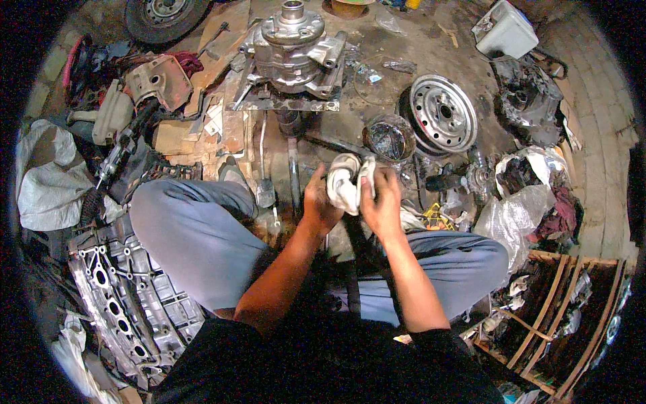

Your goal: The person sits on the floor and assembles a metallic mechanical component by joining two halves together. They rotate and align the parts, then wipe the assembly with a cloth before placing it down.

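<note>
Between my two hands, in front of my body, is a crumpled white cloth. My left hand grips its left side, with the fingers partly hidden behind the folds. On the other side my right hand is closed on the cloth, its thumb pressed against the front. Whether anything is wrapped inside cannot be seen. Beyond my hands, a silver metal gear housing stands upright on a flat metal plate held up by a post.
A steel wheel rim lies beside a dark round pan to the right. An engine casting rests by my left leg. A slatted wooden crate sits at the lower right. Far off are a tyre and a white plastic container.
</note>
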Demonstrator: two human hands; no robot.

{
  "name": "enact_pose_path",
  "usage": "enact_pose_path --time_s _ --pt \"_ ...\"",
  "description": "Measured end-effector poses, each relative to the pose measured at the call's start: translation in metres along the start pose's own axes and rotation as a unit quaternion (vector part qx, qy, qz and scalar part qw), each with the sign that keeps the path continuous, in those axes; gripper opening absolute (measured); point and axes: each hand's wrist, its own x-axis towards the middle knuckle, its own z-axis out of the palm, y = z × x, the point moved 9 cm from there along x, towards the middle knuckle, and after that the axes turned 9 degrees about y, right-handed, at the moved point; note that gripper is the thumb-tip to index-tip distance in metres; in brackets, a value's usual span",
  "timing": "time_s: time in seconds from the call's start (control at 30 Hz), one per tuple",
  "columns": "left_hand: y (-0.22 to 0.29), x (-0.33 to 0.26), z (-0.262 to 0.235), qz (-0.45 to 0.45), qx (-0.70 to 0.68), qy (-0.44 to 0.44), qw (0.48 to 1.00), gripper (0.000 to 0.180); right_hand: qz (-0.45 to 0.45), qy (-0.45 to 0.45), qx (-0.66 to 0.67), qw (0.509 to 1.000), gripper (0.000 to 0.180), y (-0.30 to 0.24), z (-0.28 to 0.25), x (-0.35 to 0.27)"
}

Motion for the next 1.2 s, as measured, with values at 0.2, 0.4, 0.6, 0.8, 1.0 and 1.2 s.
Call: enact_pose_path --time_s 0.2,0.4,0.6,0.8,1.0,1.2 --pt "-0.003 0.010 -0.010 0.058 0.072 -0.003 0.996 0.051 -0.045 -0.152 -0.122 0.980 0.046 -0.020 0.036 -0.027" --pt "0.025 -0.008 -0.027 0.185 0.304 0.219 0.908 0.056 -0.072 -0.206 -0.107 0.970 0.061 -0.031 0.052 -0.054" --pt "0.019 0.009 -0.052 0.045 0.128 0.243 0.961 0.079 -0.147 -0.025 -0.107 0.983 0.038 -0.070 0.011 -0.038" --pt "0.013 0.028 -0.033 0.046 0.101 0.116 0.987 0.064 -0.028 -0.038 -0.008 0.999 0.048 -0.025 0.014 -0.028" --pt "0.020 0.023 -0.059 0.067 0.073 0.191 0.977 0.058 0.070 -0.102 0.025 0.992 0.028 -0.019 0.026 -0.031" --pt "0.012 0.015 -0.036 0.041 0.126 0.179 0.975 0.057 0.345 -0.140 0.107 0.922 0.048 0.078 0.041 -0.043"
